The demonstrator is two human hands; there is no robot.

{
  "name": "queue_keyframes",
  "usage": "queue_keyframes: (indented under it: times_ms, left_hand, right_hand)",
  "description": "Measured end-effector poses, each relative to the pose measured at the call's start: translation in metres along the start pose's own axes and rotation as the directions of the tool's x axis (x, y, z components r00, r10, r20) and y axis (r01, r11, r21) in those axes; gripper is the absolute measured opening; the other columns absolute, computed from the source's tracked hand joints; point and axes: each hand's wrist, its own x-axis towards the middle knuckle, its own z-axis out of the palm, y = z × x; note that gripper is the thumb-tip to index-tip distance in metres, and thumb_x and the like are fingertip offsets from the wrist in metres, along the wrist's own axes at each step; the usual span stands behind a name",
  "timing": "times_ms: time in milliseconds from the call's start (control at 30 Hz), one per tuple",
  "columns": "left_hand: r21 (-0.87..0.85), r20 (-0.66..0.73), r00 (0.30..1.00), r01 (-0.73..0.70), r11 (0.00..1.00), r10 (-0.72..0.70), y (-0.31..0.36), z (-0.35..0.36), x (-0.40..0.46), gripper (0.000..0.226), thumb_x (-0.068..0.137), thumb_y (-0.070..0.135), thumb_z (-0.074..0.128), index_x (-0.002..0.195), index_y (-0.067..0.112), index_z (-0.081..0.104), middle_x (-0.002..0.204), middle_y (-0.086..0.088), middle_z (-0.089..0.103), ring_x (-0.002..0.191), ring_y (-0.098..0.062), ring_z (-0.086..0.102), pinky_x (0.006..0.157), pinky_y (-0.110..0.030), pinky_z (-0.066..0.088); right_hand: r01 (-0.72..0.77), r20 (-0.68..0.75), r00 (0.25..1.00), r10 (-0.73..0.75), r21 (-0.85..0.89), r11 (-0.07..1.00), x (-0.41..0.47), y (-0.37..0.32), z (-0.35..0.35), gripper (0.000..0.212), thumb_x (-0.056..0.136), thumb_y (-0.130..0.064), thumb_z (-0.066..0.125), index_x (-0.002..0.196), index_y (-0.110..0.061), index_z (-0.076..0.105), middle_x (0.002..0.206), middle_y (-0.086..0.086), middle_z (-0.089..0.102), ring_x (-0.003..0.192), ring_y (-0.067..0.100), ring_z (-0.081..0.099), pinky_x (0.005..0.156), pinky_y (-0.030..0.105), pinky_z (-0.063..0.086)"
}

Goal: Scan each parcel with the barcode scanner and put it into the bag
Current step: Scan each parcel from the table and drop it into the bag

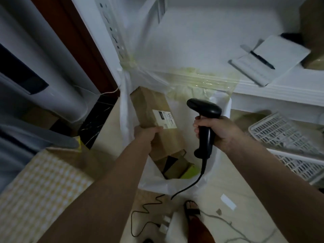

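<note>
**Parcel held over the open bag, scanner alongside**

The left hand (146,133) has its grip curled round the near end of a long brown parcel (154,118), label (164,119) up, over the mouth of the white bag (175,185). The right hand (215,132) grips the black barcode scanner (204,120), its cable (198,179) trailing across the bag's rim to the floor. Smaller boxes (175,165) lie inside the bag. A notebook (268,58) with a pen (262,59) sits on the white shelf; a white basket (287,137) stands right.

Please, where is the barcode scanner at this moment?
In the head view the barcode scanner is right of centre, gripped by the right hand above the open white bag, just right of the brown parcel.
</note>
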Motion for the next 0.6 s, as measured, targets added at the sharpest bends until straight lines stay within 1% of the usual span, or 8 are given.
queue_keyframes:
  times_ms: [67,133,200,267,367,500,567,600]
  left_hand:
    - [0.115,-0.054,0.996,-0.069,0.991,0.075,-0.012,0.014,0.02,0.081,0.07,0.002,0.082,0.138,0.004,0.039,0.127,-0.003,0.053,0.117,-0.029,0.053,0.089,-0.038,0.048]
    - [0.238,-0.096,0.989,-0.09,0.967,0.115,-0.028,0.026,0.036,0.081,0.072,0.0,0.079,0.139,0.008,0.033,0.13,-0.007,0.05,0.119,-0.029,0.05,0.093,-0.037,0.048]
    - [0.325,-0.104,0.99,-0.059,0.944,0.097,-0.042,0.037,0.052,0.082,0.071,0.003,0.081,0.138,0.007,0.034,0.134,-0.011,0.049,0.12,-0.03,0.051,0.099,-0.039,0.047]
    - [0.315,-0.117,0.993,0.041,0.948,-0.005,-0.053,0.05,0.065,0.088,0.069,0.01,0.084,0.142,0.006,0.034,0.137,-0.01,0.049,0.122,-0.03,0.051,0.101,-0.039,0.046]
    - [0.244,-0.155,0.97,0.219,0.945,-0.185,-0.066,0.065,0.08,0.095,0.072,0.019,0.084,0.146,0.001,0.028,0.142,-0.014,0.045,0.124,-0.032,0.049,0.102,-0.04,0.045]
    - [0.166,-0.194,0.945,0.295,0.941,-0.262,-0.072,0.079,0.091,0.089,0.077,0.021,0.08,0.145,0.001,0.027,0.139,-0.017,0.046,0.122,-0.032,0.049,0.097,-0.039,0.045]
    - [0.118,-0.22,0.925,0.342,0.932,-0.311,-0.072,0.078,0.093,0.084,0.081,0.021,0.077,0.144,0.003,0.026,0.14,-0.017,0.044,0.124,-0.032,0.047,0.099,-0.04,0.045]
    - [0.135,-0.262,0.909,0.366,0.921,-0.323,-0.073,0.075,0.093,0.082,0.081,0.021,0.076,0.143,0.004,0.025,0.141,-0.018,0.042,0.125,-0.033,0.046,0.101,-0.041,0.044]
  right_hand:
    - [-0.035,-0.009,0.999,0.035,0.007,0.999,0.022,-0.001,-0.009,0.016,0.078,0.011,0.063,0.078,-0.004,0.06,0.073,0.013,0.059,0.06,0.023,0.055,0.061,0.035,0.049]
    - [-0.056,-0.002,0.998,0.056,-0.009,0.998,0.041,0.0,-0.017,0.013,0.082,0.008,0.061,0.077,-0.004,0.059,0.073,0.013,0.057,0.06,0.023,0.056,0.059,0.033,0.049]
    - [-0.085,0.002,0.996,0.085,-0.028,0.996,0.056,0.003,-0.025,0.009,0.085,0.004,0.061,0.08,-0.004,0.059,0.073,0.013,0.058,0.059,0.021,0.057,0.057,0.031,0.051]
    - [-0.124,-0.005,0.992,0.124,-0.012,0.992,0.068,0.007,-0.032,0.008,0.086,0.004,0.06,0.082,-0.003,0.059,0.072,0.012,0.058,0.058,0.02,0.057,0.054,0.029,0.052]
    - [-0.157,-0.014,0.987,0.157,0.006,0.988,0.082,0.011,-0.039,0.006,0.085,0.004,0.06,0.085,-0.002,0.058,0.073,0.013,0.058,0.058,0.021,0.058,0.055,0.029,0.053]
    - [-0.172,-0.041,0.984,0.173,0.01,0.985,0.093,0.014,-0.045,0.008,0.085,0.004,0.061,0.091,0.0,0.059,0.074,0.013,0.06,0.058,0.021,0.059,0.055,0.028,0.054]
    - [-0.187,-0.047,0.981,0.186,-0.017,0.982,0.096,0.015,-0.044,0.009,0.084,0.004,0.063,0.092,0.0,0.06,0.075,0.014,0.061,0.06,0.021,0.059,0.055,0.029,0.055]
    - [-0.194,-0.045,0.98,0.192,-0.029,0.981,0.098,0.016,-0.044,0.008,0.084,0.004,0.063,0.09,0.0,0.06,0.076,0.014,0.061,0.061,0.022,0.06,0.056,0.03,0.055]
